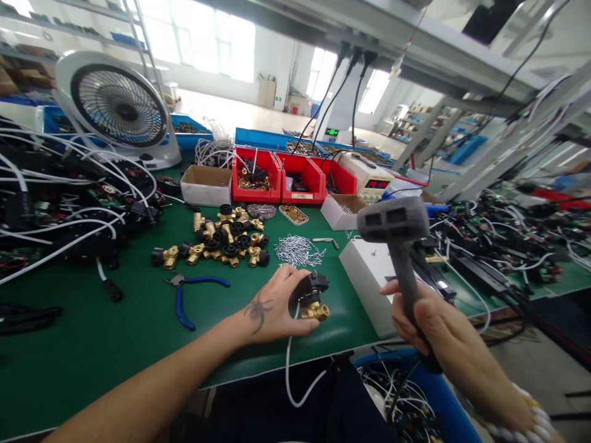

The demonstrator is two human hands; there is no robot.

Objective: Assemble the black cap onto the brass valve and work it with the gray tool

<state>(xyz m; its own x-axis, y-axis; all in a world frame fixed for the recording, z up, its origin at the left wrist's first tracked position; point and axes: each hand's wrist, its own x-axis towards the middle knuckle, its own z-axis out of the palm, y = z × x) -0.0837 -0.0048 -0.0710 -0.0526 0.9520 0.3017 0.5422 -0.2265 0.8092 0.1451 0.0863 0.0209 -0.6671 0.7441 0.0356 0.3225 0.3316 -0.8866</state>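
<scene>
The bench (92, 332), covered in green mat, carries the work at its near edge. A brass valve (313, 300) with a black coil on top is gripped there by the left hand (272, 307), fingers curled round the black part, the brass body resting on the mat. A white cable (289, 369) runs from the valve over the bench edge and loops below. A grey scanner (397, 237) is held upright by its handle in the clenched right hand (427, 320), its head raised above and to the right of the valve, well apart from it.

For the step to go well, the valve is best kept steady on the mat with its marked face turned toward the scanner head, and the head tilted down at it; the cable should be left slack so the valve is not tugged.

A white box (369, 277) lies just beside the valve, between it and the right hand, and could crowd the scanner's path. Farther back are a fan (117, 107), red bins (277, 175), a heap of valves (221, 243), loose clips (298, 251) and blue pliers (189, 295), all clear of the hands.
</scene>
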